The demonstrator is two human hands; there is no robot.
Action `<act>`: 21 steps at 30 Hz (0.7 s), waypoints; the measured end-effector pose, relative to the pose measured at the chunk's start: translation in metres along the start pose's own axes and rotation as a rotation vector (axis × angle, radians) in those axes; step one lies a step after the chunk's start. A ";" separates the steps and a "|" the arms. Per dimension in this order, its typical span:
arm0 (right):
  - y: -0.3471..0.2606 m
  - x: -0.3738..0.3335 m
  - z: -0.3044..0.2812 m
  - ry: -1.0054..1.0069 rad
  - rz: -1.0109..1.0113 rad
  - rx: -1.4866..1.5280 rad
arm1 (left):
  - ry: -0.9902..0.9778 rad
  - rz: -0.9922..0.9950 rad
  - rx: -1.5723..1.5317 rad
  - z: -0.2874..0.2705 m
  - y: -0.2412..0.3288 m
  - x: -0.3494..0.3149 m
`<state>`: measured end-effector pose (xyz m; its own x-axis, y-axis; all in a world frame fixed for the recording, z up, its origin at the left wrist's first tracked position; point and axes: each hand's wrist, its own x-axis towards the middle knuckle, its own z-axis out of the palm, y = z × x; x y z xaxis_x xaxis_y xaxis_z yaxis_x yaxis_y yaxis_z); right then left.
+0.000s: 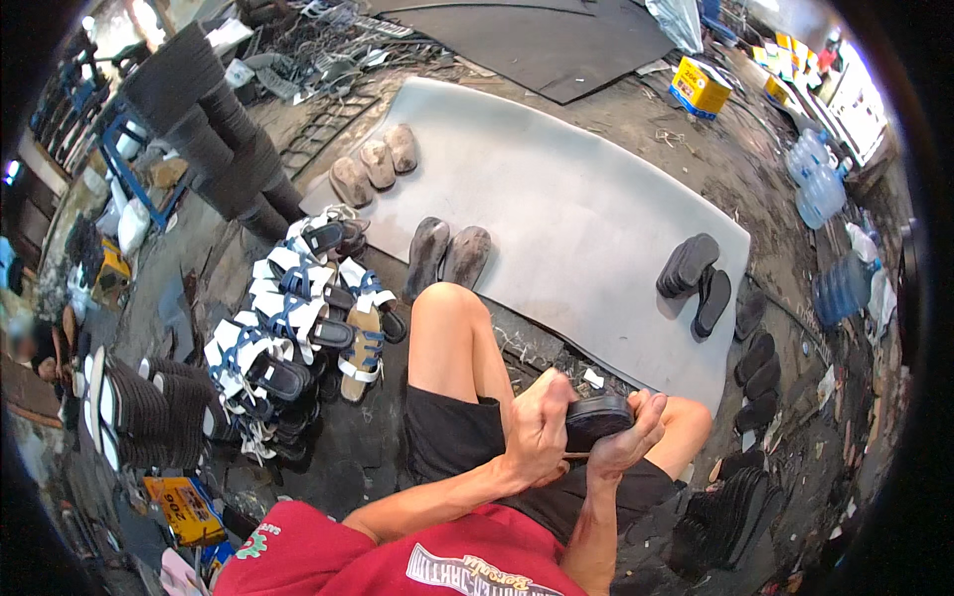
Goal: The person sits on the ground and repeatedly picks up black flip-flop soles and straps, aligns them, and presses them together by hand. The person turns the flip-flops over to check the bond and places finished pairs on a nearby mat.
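Above my lap, between my knees, I hold a dark, thick-edged sandal sole (599, 415). My left hand (538, 425) is closed in a fist at its left end. My right hand (630, 437) wraps round the other end, with the thumb and fingers along the edge. A thin light-brown strip shows below the sole between my hands; I cannot make out what it is. The palm sides of my fingers are partly hidden. A pair of dark worn shoe forms (445, 256) stands just beyond my left knee.
A grey sheet (556, 199) covers the ground ahead, bearing wooden shoe lasts (376, 164) and black soles (693, 273). White-and-blue sandals (288, 328) are heaped at left, near tall stacks of black soles (214, 134). A yellow box (699, 87) and water bottles (820, 189) lie at far right.
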<state>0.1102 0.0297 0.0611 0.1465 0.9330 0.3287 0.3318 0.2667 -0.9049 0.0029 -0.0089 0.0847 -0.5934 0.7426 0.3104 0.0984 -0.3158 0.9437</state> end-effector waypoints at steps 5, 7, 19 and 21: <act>-0.010 -0.014 0.004 -0.085 0.101 0.149 | 0.153 0.101 0.130 -0.001 -0.022 0.020; 0.003 -0.015 -0.001 -0.051 0.103 0.033 | 0.050 -0.109 -0.018 -0.002 -0.017 0.022; 0.035 -0.026 -0.002 -0.072 0.167 -0.062 | 0.146 -0.250 0.160 0.018 -0.049 0.008; 0.035 -0.033 0.007 0.023 0.202 -0.168 | 0.071 -0.316 0.075 0.017 -0.039 0.012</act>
<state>0.1104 0.0100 0.0162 0.2458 0.9571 0.1534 0.4433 0.0297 -0.8959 0.0059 0.0222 0.0538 -0.6578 0.7532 -0.0050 -0.0420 -0.0300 0.9987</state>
